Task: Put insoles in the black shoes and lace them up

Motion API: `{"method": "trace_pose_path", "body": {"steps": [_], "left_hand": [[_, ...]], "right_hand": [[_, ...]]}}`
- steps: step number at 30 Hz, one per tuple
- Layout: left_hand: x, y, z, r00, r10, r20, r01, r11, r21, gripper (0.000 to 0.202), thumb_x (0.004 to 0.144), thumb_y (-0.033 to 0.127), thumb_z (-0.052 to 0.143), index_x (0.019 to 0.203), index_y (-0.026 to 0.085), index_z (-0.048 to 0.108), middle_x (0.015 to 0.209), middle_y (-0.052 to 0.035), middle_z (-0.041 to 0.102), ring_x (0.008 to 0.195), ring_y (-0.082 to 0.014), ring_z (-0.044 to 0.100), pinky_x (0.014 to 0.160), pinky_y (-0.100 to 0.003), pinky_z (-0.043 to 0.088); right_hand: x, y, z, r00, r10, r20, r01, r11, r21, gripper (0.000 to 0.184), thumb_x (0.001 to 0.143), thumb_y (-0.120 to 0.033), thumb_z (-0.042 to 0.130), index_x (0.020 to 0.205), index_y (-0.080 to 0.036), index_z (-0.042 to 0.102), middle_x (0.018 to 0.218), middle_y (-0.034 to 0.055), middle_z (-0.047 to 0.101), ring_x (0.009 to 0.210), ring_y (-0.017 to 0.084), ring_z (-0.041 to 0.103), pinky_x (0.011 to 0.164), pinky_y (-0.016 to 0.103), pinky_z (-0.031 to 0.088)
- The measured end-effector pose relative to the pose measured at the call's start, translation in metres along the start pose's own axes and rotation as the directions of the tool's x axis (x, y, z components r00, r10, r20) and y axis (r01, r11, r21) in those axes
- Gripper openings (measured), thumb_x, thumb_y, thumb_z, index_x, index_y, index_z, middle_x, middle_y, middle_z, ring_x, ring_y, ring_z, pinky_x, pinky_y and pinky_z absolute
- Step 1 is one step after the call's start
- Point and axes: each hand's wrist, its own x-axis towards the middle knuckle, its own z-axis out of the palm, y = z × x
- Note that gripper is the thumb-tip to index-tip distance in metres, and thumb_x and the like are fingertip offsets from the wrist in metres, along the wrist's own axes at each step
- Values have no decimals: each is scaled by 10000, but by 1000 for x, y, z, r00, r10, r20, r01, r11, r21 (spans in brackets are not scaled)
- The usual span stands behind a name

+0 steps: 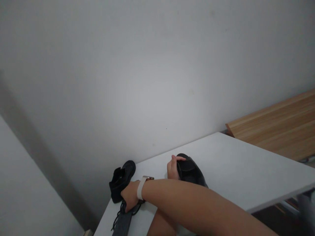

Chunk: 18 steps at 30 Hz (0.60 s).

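Note:
My left hand point(173, 168) is closed around the end of a black shoe point(191, 172) that has a wide strap across it. Part of this shoe is hidden behind my right forearm, which crosses over my left arm. With a light watch band on its wrist, my right hand point(131, 194) reaches to the left side and is closed on a dark grey item with black laces point(123, 223); its fingers are mostly hidden. Another black shoe point(121, 180) lies just beyond the right hand, against the wall, its opening facing up.
Both shoes rest on a white table point(236, 167) whose far edge meets a plain grey-white wall point(152, 82). A wood-grain board point(275, 124) stands beyond the table at the right. Dark objects show under the table's right edge.

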Motion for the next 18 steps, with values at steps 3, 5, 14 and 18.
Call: {"method": "trace_pose_path", "body": {"steps": [3,5,14,18], "left_hand": [[9,-3,-7,999,2,-52,-2,1000,-7,576,827,686,530,792,167,777,908,-137,732,933,-275,638,901,-370,443],[16,-8,-14,995,-2,-104,-2,999,-39,484,791,634,619,818,173,762,943,-130,728,952,-263,638,897,-356,444],[22,-11,-21,982,-99,-163,30,924,-380,361,666,353,796,960,188,664,871,-54,716,786,-188,663,767,-309,487],[13,9,-16,994,-85,-71,39,865,-500,618,653,285,818,1221,273,574,1081,-63,705,901,-213,688,857,-354,490]], "right_hand": [[12,4,5,988,41,-149,-22,992,124,194,652,-146,731,840,-122,772,940,152,768,878,308,726,593,310,536],[11,14,-2,962,81,-262,-26,978,207,239,684,-102,671,898,-139,769,997,136,764,941,292,716,656,295,534],[-71,109,-66,788,387,-479,51,735,676,209,859,-70,478,990,-123,633,918,89,739,598,92,600,506,192,467],[-129,144,-61,746,474,-468,84,630,772,102,862,-93,505,833,-143,589,794,51,704,500,65,522,457,183,433]]}}
